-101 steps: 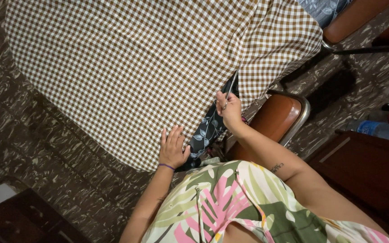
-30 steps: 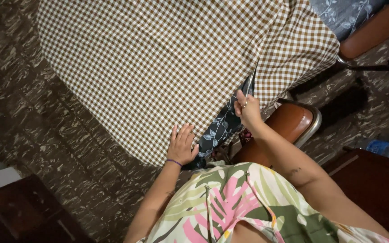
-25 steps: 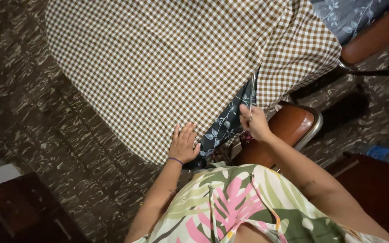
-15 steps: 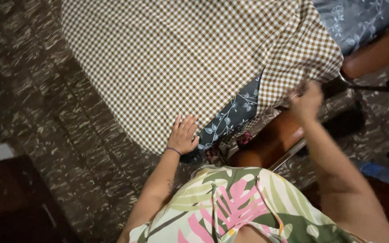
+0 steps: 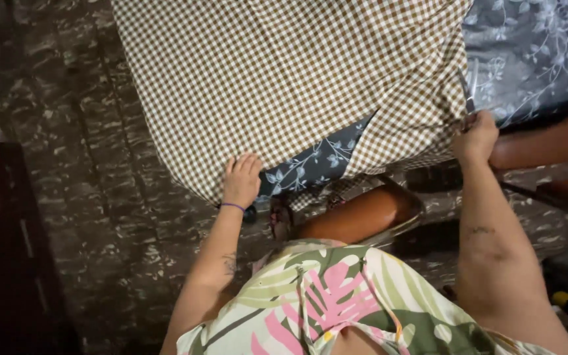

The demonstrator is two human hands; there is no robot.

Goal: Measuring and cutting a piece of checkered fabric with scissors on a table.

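- We rest our left hand [image 5: 241,181] flat on the checked cloth [image 5: 284,85], fingers [image 5: 248,164] spread and released, grasping nothing, at the cloth's near edge.
- Our right hand [image 5: 476,137] is clenched around the handles of scissors [image 5: 466,92], whose blades point up and away from the fingers, over the cloth's right edge.
- The checked cloth lies spread on the worktop, between and beyond both hands.
- Just right of the left fingers, a dark blue flowered cloth [image 5: 310,164] shows through a slit in the checked one; more of it [image 5: 534,52] lies above the right fingers.
- A brown chair seat [image 5: 363,213] sits below, between our arms.
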